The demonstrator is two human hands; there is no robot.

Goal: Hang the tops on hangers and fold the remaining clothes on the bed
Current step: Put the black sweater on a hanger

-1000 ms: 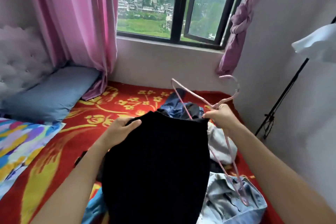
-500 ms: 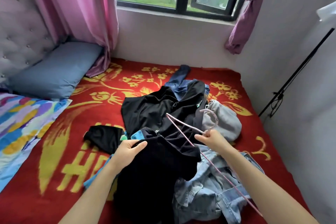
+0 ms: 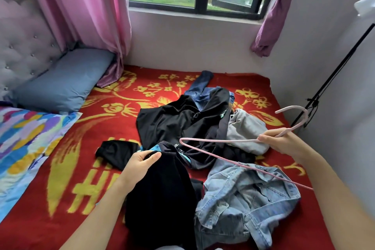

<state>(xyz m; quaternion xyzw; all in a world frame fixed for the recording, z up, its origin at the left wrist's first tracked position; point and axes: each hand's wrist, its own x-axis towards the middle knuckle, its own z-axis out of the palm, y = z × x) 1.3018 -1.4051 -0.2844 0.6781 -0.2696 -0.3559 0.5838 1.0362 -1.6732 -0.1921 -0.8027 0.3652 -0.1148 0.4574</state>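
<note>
Evidently the attempt had slackened: a second earlier the black top (image 3: pixel 162 199) was stretched up between both hands, the right one pinching its corner along with the hanger, and now it had sunk in a heap onto the bed (image 3: pixel 97 172), lying against the denim jacket (image 3: pixel 247 195). My view had tipped down with it, so the whole pile showed. The left hand (image 3: pixel 140 165) alone gripped the top, fingers curled over its upper edge with the thumb laid across the cloth. The right hand (image 3: pixel 282 142) had let the fabric go and was closed only on the pink hanger (image 3: pixel 292 107), holding it at the neck just under the hook, with the frame reaching out over the other clothes and touching none of them that I could see. No arm of the hanger was inside the top, so I judged the hanging step not yet done and, if anything, reset. The collar would need finding again in that bunched dark cloth before the hanger could go in, and I could not make out the neckline from here. Beyond lay another black garment (image 3: pixel 172 119), a grey piece (image 3: pixel 245 128), jeans (image 3: pixel 200 89) and a small black item (image 3: pixel 115 152), all unfolded, so most of the job looked to be ahead.
</note>
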